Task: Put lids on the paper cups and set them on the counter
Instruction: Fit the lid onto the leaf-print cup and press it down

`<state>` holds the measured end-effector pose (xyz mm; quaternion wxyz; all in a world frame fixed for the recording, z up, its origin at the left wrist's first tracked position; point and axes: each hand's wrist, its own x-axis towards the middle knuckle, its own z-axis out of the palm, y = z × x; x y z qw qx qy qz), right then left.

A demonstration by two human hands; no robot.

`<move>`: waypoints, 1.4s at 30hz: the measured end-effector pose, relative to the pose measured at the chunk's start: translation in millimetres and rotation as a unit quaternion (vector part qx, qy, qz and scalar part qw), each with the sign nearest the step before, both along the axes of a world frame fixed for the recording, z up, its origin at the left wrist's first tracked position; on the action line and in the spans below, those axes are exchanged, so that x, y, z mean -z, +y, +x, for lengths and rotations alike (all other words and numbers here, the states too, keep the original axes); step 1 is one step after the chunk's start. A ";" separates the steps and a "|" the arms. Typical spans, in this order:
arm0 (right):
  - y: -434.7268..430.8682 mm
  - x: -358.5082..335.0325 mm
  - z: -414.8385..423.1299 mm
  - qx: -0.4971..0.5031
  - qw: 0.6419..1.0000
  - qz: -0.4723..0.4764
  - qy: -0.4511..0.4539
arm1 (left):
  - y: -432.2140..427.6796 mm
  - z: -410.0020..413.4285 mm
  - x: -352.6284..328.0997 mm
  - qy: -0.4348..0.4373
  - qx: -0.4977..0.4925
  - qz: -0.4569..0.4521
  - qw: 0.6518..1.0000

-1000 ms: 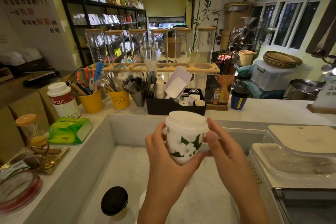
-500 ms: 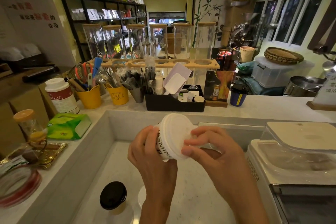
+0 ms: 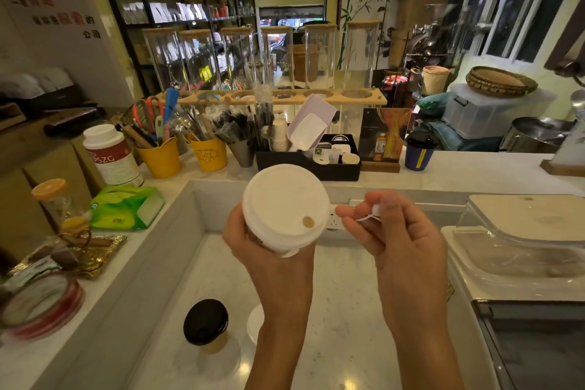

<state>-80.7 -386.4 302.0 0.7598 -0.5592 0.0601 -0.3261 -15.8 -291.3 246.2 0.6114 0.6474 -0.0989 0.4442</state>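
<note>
White-lidded cup [image 3: 285,206] tilted, round hole [image 3: 307,222] open; right hand [image 3: 402,231] pinches tab [image 3: 375,210].

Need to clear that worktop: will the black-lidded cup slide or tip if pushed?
The black-lidded cup stands upright, lid wider than its body, so a high push would probably tip it. The glossy worktop looks smooth, so a low push likely slides it.

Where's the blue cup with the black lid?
In the head view, the blue cup stands on the raised counter, right of centre, beside the framed picture.
</note>
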 end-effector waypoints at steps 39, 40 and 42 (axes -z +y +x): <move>8.4 32.4 27.2 0.198 0.946 -0.252 -0.048 | -6.0 -18.3 13.5 0.143 0.003 0.232 0.962; 9.3 31.3 28.0 0.210 0.949 -0.231 -0.042 | -9.4 -22.4 11.2 0.155 0.004 0.242 0.958; 9.4 28.8 30.7 0.238 0.953 -0.183 -0.027 | -16.7 -29.1 7.3 0.176 -0.008 0.275 0.945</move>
